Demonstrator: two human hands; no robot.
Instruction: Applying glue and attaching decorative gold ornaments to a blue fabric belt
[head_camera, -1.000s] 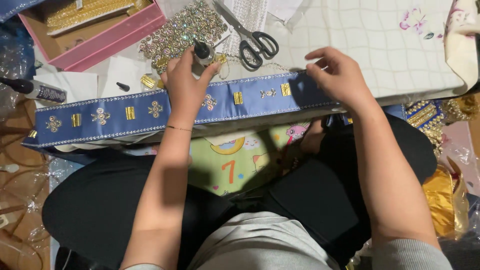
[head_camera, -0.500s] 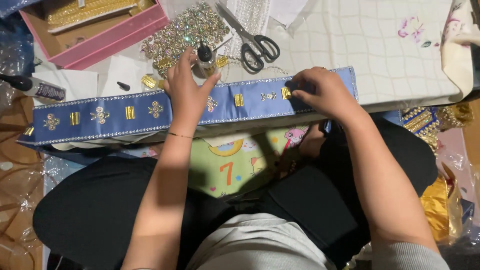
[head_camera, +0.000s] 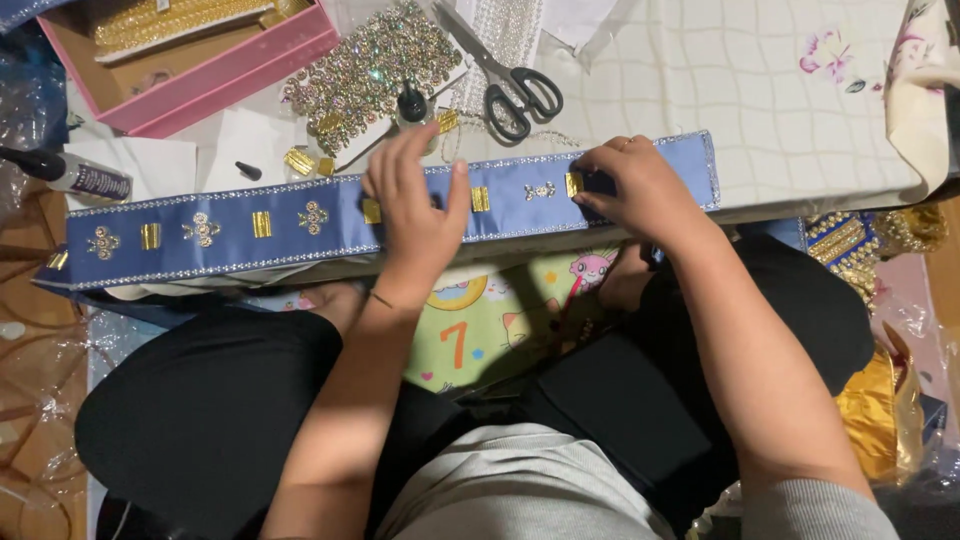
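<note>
A long blue fabric band (head_camera: 230, 235) with silver-beaded edges lies across the table's near edge. It carries gold rectangular pieces and small rhinestone ornaments in a row. My left hand (head_camera: 415, 210) lies flat on the band's middle, fingers spread, holding nothing. My right hand (head_camera: 640, 190) rests on the band's right part, with curled fingertips pinched on a gold piece (head_camera: 573, 185) against the fabric. Just left of it sit a rhinestone ornament (head_camera: 539, 190) and another gold piece (head_camera: 480, 198).
Behind the band are a small glue bottle (head_camera: 410, 103), black-handled scissors (head_camera: 512, 85), a heap of rhinestone trim (head_camera: 370, 62), loose gold pieces (head_camera: 300, 160) and a pink box (head_camera: 215, 70). A dark-capped bottle (head_camera: 75, 175) lies at left. A white quilted cloth (head_camera: 800, 90) covers the right side.
My right hand came down from above the band's far edge onto its right part. My left hand left the glue bottle and settled flat on the band.
</note>
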